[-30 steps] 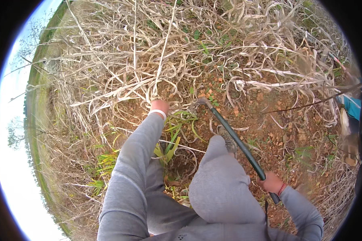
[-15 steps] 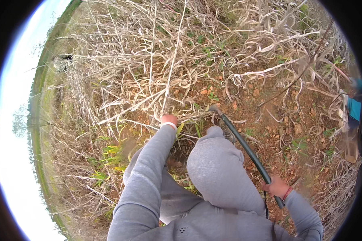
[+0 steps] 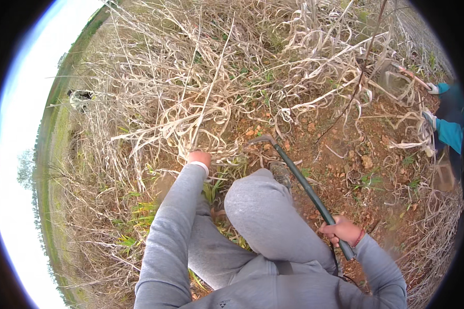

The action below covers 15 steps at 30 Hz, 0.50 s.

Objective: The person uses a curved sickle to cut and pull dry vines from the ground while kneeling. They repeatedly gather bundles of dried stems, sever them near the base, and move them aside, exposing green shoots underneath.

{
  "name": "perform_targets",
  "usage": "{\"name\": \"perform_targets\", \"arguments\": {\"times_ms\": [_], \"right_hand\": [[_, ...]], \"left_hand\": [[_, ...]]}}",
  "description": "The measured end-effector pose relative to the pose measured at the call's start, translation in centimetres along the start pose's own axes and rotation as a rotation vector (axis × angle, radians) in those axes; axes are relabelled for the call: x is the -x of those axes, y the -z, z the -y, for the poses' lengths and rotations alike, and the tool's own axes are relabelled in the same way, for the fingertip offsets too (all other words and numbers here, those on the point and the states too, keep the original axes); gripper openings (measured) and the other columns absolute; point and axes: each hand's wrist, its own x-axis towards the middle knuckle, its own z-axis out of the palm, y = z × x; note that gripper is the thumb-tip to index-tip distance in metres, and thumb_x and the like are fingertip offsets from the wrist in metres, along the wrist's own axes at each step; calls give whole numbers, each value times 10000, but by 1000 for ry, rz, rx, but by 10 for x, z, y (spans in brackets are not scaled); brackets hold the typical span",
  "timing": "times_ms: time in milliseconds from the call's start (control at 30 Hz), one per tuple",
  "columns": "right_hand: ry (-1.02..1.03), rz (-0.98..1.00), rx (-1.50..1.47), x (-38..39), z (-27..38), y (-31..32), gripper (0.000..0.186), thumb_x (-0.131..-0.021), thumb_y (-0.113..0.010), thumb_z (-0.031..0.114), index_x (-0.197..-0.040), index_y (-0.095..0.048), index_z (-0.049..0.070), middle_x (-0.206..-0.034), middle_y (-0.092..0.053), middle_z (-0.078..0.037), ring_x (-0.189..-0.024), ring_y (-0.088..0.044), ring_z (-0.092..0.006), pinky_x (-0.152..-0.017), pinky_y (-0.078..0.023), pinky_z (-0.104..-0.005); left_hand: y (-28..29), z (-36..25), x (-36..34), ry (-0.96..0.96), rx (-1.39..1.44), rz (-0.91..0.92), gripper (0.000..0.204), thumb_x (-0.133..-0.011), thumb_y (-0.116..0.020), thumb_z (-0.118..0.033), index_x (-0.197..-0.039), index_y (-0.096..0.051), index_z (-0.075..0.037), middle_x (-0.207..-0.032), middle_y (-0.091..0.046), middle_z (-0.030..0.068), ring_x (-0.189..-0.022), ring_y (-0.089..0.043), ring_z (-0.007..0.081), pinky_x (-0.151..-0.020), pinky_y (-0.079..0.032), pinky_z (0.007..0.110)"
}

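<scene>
My left hand (image 3: 198, 157) is closed on a clump of dry straw-coloured grass (image 3: 206, 118) just ahead of my knees. My right hand (image 3: 345, 230) grips the dark green handle (image 3: 307, 188) of a long tool, low at the right. The tool's curved metal head (image 3: 263, 139) points leftward over reddish soil and dry leaves, a short way right of my left hand. My shoe (image 3: 280, 174) shows behind my grey-clad knee, beside the handle.
At the right edge a co-worker in teal sleeves (image 3: 450, 134) and gloves holds a pale-shafted tool (image 3: 412, 74). Dry grass and reddish stony soil (image 3: 361, 159) surround me, with green shoots (image 3: 142, 211). A pale shape (image 3: 80, 100), too small to make out, lies at the upper left.
My view has shifted a little. The curved metal head shows more side-on beside the grass. The co-worker's gloved hands have come into view at the right. Both my grips look the same.
</scene>
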Motion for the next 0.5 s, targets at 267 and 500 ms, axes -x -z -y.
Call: {"name": "perform_targets", "arguments": {"times_ms": [267,500], "right_hand": [[147,-136,-265,43,-47,13,115,-879,-648,96,-896,-548,43,-585,-465,21,-431,-451,-86,-379,-390,-273],[112,-100,-463,97,-113,20,114,-871,-641,68,-930,-558,17,-590,-473,7,-429,-444,-97,-393,-373,-274]], "left_hand": [[86,-16,42,-79,62,-273,354,-819,-655,-161,-1172,-634,-173,-961,-715,98,-931,-693,281,-779,-548,412],[131,-60,50,-181,6,-363,312,-855,-593,-105,-1155,-647,-172,-943,-715,93,-942,-689,275,-766,-544,415]]}}
